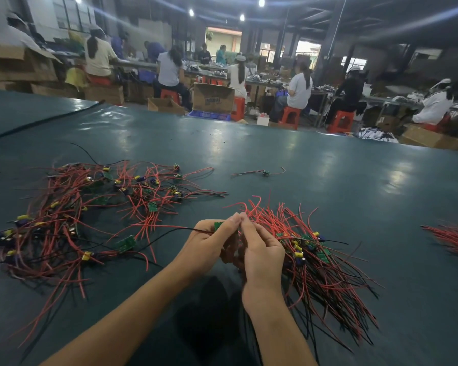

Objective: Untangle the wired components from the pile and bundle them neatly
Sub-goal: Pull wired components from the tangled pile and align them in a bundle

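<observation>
Two heaps: red-and-black wired components, each with a small green circuit board and yellow-and-blue parts, lie on the near half of the dark green glossy surface [275, 143].
Tangled pile [90, 215]: the larger heap, on the left. Its wires loop and cross in every direction, with boards scattered through it.
Combed bundle [325, 268]: just right of the hands. Its wires lie roughly parallel, with the boards gathered near its middle.
Red wire sheaf [452, 240]: at the right edge, cut off by the frame and well apart from the combed bundle.
Left hand [209, 247]: the fingers and thumb curl round a small green board [218, 225]. Its thin black lead runs left toward the tangled pile.
Right hand [259, 252]: just beside the left hand, with fingertips touching. The fingers curl inward, and I cannot tell what they hold.
Lone component [265, 172]: one small board with red and black leads, lying alone farther out.
Open room: a wide stretch of surface runs from the heaps to the far edge. A black cable [37, 122] crosses the far-left corner.
Containers: beyond the far edge stands an open brown cardboard box [213, 97], with a blue plastic crate [209, 115] at its foot. Their contents are not visible.
</observation>
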Demonstrator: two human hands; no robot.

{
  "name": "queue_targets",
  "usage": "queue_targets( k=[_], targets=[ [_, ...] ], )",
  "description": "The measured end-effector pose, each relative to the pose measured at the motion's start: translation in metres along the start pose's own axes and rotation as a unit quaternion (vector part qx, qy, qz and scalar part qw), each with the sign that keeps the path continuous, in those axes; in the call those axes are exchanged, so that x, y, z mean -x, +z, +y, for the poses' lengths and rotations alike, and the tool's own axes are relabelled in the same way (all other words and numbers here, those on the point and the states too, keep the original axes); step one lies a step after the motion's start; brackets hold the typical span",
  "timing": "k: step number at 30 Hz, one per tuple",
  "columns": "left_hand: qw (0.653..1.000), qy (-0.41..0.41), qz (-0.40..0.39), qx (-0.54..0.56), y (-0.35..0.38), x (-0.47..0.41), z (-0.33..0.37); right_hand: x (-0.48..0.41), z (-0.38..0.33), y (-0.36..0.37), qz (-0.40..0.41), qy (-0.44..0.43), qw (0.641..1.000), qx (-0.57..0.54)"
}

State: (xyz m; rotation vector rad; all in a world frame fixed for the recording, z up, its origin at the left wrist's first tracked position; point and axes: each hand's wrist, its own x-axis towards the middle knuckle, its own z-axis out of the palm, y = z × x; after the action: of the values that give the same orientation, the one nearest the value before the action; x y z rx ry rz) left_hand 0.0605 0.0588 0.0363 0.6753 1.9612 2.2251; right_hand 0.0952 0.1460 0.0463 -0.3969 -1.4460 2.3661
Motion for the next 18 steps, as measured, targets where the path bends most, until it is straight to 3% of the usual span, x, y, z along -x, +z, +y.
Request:
queue_targets(
  k=[9,18],
  targets=[
    [0.999,-0.006,-0.002,-0.037,-0.004,-0.001,0.0,0.0,0.0,0.0,-0.005,-0.017,0.999,0.049],
    [0.995,0.019,0.001,-0.102,-0.006,-0.002,0.002,-0.015,-0.009,-0.009,0.074,0.013,0.997,0.001]
  ],
)
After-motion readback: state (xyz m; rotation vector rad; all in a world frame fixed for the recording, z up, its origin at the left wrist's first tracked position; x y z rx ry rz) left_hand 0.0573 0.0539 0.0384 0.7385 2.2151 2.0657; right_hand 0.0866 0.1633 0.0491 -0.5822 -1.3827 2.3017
